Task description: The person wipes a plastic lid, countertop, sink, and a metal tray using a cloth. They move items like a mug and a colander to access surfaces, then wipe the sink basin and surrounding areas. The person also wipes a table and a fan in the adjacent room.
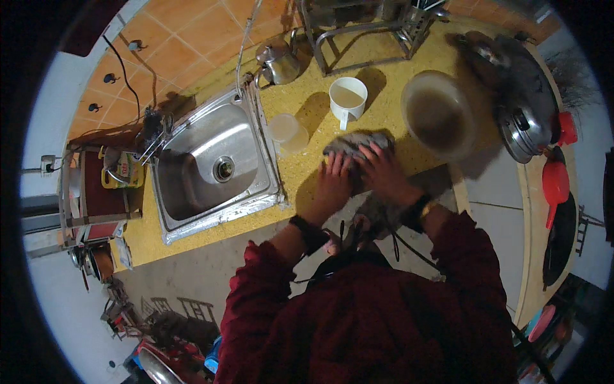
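Observation:
A grey cloth (360, 142) lies bunched on the yellow countertop (307, 168), near its front edge. My left hand (334, 181) rests with its fingertips on the cloth's left part. Across the right part, my right hand (386, 172) lies palm down with fingers spread. Whether the fingers grip the cloth cannot be told. Just behind the cloth stands a white mug (347, 100) with liquid in it, its handle towards me. A clear plastic cup or container (284, 128) is to the left of the mug. The cloth's underside is hidden.
At left is a stainless steel sink (211, 163). A metal kettle (279, 65) and a metal rack (364, 33) stand behind. To the right are a large bowl (437, 113) of brownish liquid, a lidded metal pot (520, 134) and a red ladle or dipper (555, 182).

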A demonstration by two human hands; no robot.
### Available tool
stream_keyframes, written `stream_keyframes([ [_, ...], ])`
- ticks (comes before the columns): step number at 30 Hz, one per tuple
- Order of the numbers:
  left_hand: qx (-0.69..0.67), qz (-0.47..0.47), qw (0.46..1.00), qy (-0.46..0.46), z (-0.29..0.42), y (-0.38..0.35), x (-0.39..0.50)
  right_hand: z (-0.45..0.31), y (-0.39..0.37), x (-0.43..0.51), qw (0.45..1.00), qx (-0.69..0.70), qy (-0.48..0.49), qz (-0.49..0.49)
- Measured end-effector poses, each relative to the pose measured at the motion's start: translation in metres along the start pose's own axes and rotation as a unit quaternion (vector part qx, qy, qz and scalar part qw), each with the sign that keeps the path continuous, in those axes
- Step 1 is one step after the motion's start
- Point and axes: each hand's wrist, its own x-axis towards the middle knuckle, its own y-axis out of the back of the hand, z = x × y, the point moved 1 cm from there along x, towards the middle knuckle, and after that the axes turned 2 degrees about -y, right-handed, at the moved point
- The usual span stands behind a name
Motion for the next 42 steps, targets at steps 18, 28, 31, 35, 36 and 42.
stream_keyframes([
  [18,0.118,-0.081,0.989,-0.046,0.029,-0.003,0.020,0.023,0.014,-0.032,0.999,0.023,0.011,0.045],
  [28,0.057,-0.063,0.996,0.009,0.008,-0.033,0.115,0.077,-0.010,0.021,0.998,-0.017,-0.061,0.016],
  [31,0.047,-0.046,0.998,-0.025,0.032,-0.023,0.065,0.049,0.005,-0.025,0.999,0.019,-0.043,0.021],
  [35,0.114,-0.108,0.984,-0.078,0.044,-0.011,0.015,0.025,0.014,-0.065,0.999,0.024,0.020,-0.032],
  [36,0.102,-0.107,0.987,-0.068,0.043,-0.009,0.004,0.022,0.012,-0.066,0.998,0.054,0.028,-0.010],
  [42,0.067,-0.075,0.994,0.052,0.011,0.002,-0.045,-0.008,-0.018,-0.017,0.980,0.142,0.109,-0.086],
])
